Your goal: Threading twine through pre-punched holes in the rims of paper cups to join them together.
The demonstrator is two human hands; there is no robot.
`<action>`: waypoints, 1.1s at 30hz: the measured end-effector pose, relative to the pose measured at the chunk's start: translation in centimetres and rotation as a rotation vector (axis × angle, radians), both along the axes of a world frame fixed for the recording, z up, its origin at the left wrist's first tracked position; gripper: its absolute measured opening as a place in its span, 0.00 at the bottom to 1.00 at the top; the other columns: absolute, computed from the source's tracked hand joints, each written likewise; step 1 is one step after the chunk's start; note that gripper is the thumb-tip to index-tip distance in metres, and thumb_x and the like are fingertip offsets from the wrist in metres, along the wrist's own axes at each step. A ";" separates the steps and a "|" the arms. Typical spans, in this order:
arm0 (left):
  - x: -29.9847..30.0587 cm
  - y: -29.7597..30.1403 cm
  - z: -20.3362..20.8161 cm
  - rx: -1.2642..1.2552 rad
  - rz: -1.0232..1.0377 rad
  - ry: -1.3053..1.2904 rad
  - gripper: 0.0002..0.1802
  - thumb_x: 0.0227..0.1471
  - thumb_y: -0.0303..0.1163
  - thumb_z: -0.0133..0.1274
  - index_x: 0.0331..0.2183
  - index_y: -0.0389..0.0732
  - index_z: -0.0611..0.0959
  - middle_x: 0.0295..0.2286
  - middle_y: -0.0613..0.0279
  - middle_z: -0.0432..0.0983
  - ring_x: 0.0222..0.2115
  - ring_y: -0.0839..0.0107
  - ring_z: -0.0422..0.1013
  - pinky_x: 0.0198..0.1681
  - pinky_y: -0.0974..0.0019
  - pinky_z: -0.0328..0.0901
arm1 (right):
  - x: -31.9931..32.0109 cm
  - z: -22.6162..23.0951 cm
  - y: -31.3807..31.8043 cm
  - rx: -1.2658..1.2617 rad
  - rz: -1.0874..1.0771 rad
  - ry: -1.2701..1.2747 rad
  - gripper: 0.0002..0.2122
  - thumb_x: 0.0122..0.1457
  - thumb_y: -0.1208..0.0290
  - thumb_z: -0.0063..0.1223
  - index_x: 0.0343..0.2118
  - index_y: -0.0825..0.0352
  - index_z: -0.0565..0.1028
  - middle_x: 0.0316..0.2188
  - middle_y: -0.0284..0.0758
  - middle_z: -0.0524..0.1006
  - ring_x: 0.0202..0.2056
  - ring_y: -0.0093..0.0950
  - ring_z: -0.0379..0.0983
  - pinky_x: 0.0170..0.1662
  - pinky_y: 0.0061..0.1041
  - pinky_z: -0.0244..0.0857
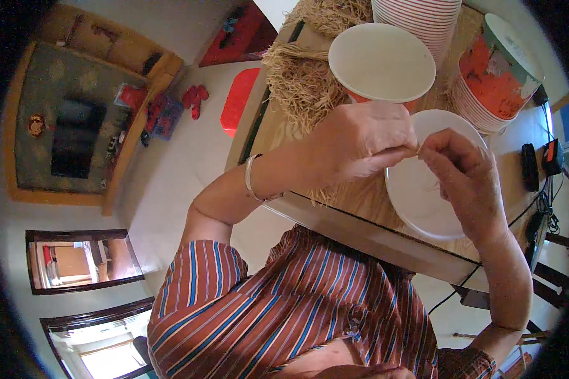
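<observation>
Over a white round bowl (417, 205), my left hand (368, 136) and my right hand (464, 170) meet with their fingertips pinched almost together. Both are closed; a tiny pale bit shows between the fingertips, too small to name. A few thin strands seem to lie inside the bowl. Left of the hands is a heap of tangled beige strands (300, 88), noodle-like or string-like, partly hidden by my left arm. Just beyond my left hand stands a wide paper tub (382, 63) with a pale inside and a red outer wall.
A tall stack of paper tubs (420, 25) rises at the back of the wooden table (348, 196). Another stack, red and green (496, 76), stands at the right, near black cables (544, 205) and a dark box-shaped device (530, 167). A red stool (239, 101) is left of the table.
</observation>
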State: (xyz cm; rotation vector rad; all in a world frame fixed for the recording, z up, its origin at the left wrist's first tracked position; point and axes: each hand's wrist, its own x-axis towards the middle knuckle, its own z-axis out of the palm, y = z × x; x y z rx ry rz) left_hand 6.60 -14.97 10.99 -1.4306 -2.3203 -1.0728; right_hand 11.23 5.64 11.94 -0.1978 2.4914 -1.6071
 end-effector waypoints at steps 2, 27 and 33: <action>0.1 0.1 -0.2 0.002 -0.012 0.072 0.06 0.45 0.26 0.60 0.28 0.40 0.79 0.27 0.60 0.74 0.31 0.62 0.74 0.35 0.65 0.69 | 0.1 -0.5 0.2 -0.153 0.017 -0.107 0.04 0.57 0.72 0.53 0.28 0.67 0.74 0.18 0.23 0.69 0.21 0.12 0.61 0.25 0.16 0.58; 0.5 0.0 -0.5 0.002 -0.132 0.261 0.13 0.35 0.26 0.60 0.31 0.38 0.82 0.29 0.60 0.74 0.31 0.63 0.73 0.34 0.63 0.70 | 0.8 0.6 0.9 -0.245 0.040 -0.453 0.06 0.56 0.70 0.52 0.27 0.66 0.75 0.17 0.22 0.69 0.17 0.10 0.60 0.17 0.14 0.51; 0.4 -0.2 -0.6 -0.003 -0.167 0.317 0.15 0.33 0.27 0.57 0.30 0.36 0.82 0.29 0.60 0.74 0.31 0.63 0.73 0.34 0.64 0.70 | 1.1 0.6 0.5 -0.297 0.039 -0.445 0.04 0.56 0.72 0.54 0.28 0.65 0.75 0.18 0.22 0.71 0.18 0.10 0.61 0.18 0.14 0.53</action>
